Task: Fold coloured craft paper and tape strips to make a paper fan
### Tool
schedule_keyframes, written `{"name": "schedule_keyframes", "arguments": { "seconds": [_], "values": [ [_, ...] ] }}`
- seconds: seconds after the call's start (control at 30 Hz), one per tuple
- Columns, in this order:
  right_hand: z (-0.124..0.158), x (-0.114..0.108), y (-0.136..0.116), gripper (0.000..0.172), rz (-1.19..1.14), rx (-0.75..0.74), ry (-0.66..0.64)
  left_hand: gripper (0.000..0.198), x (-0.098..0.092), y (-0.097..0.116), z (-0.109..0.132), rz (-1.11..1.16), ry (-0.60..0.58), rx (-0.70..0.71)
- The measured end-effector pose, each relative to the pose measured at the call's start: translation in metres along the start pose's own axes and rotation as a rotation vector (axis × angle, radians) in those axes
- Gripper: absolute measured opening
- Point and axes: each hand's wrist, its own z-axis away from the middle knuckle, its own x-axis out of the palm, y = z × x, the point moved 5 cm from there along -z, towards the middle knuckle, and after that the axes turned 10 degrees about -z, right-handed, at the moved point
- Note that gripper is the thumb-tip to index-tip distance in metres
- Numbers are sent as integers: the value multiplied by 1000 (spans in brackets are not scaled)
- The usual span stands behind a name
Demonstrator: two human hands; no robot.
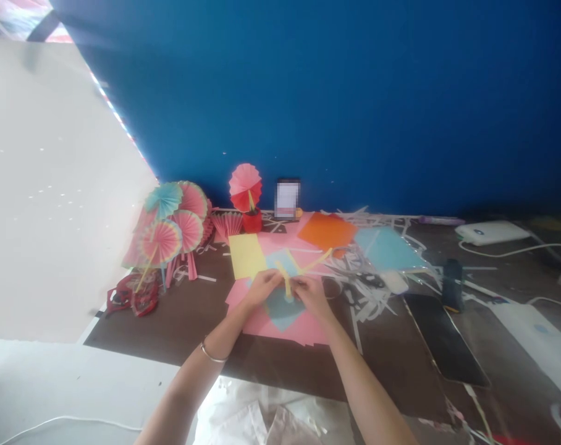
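From the wearer's head, one camera looks forward and down across the table (188,312) to a blue wall (354,93).

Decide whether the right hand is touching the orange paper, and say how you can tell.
Apart. The head view shows the orange paper beyond the right hand, with pink paper visible between them.

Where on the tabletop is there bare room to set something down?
Dark tabletop shows bare between the red item and pink paper, and between the right forearm and black slab. Crowded: white strips right of the paper; pleated fans back left.
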Motion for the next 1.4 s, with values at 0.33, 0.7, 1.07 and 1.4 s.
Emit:
{"name": "schedule_keyframes", "arguments": {
  "seconds": [0.33,0.7,1.07,1.4],
  "values": [
    [-1,5,2,33,-159,93,-104,31,1,4,0,-216,-2,70],
    [6,0,-17,17,131,-258,127,24,-4,-1,0,-295,134,18],
    [3,-15,-8,23,16,-116,316,27,11,4,5,-36,-105,28],
    [2,-4,-10,24,42,-110,70,43,-2,-3,0,-42,31,4]
  ]
}}
